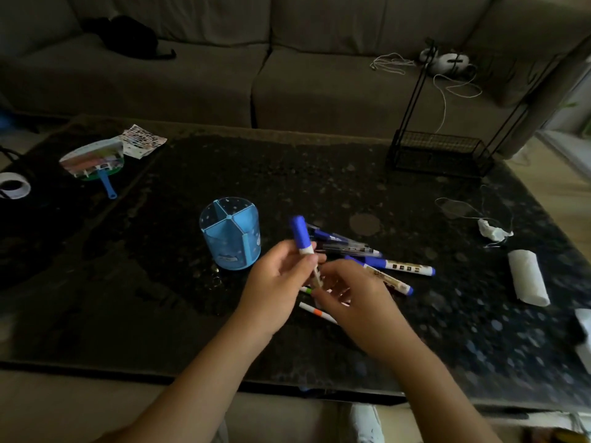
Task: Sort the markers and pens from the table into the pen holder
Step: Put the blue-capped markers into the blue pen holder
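A blue divided pen holder [230, 235] stands upright on the dark table [160, 298], with nothing visible in its compartments. My left hand [275, 282] grips a white marker with a blue cap [301, 235], held almost upright just right of the holder. My right hand [355, 298] touches the lower end of that same marker. Behind my hands lies a pile of pens and blue-capped markers [367, 254]. A thin white pen with an orange band [316, 312] and one with a green band [306, 290] lie under my hands.
A black wire rack [438, 151] stands at the back right. A rolled white cloth [527, 278] and crumpled paper with a cord [492, 231] lie at the right. A hand fan [96, 161], sticker sheet [142, 140] and tape roll [14, 185] are at the left. A sofa is behind.
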